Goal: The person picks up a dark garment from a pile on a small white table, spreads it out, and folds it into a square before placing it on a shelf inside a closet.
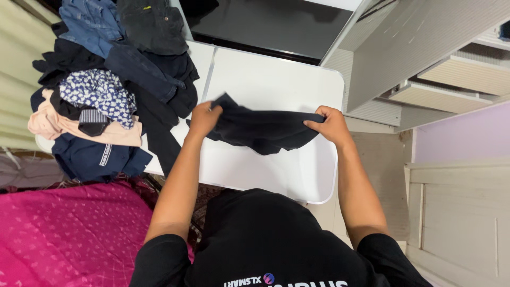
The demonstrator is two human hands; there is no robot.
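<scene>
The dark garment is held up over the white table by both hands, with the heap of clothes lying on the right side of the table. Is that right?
Not quite. In the head view the heap of clothes lies on the left side of the white table. The rest holds: the left hand and right hand grip the dark garment over it.

This is a room in a home, most likely a bedroom. A bed with a pink patterned cover (pixel 69 234) lies near left. A heap of worn clothes (pixel 106 85) sits on a white folding table (pixel 276 79). White cupboard drawers (pixel 451 85) stand far right, beside a lilac wall (pixel 462 133).
</scene>
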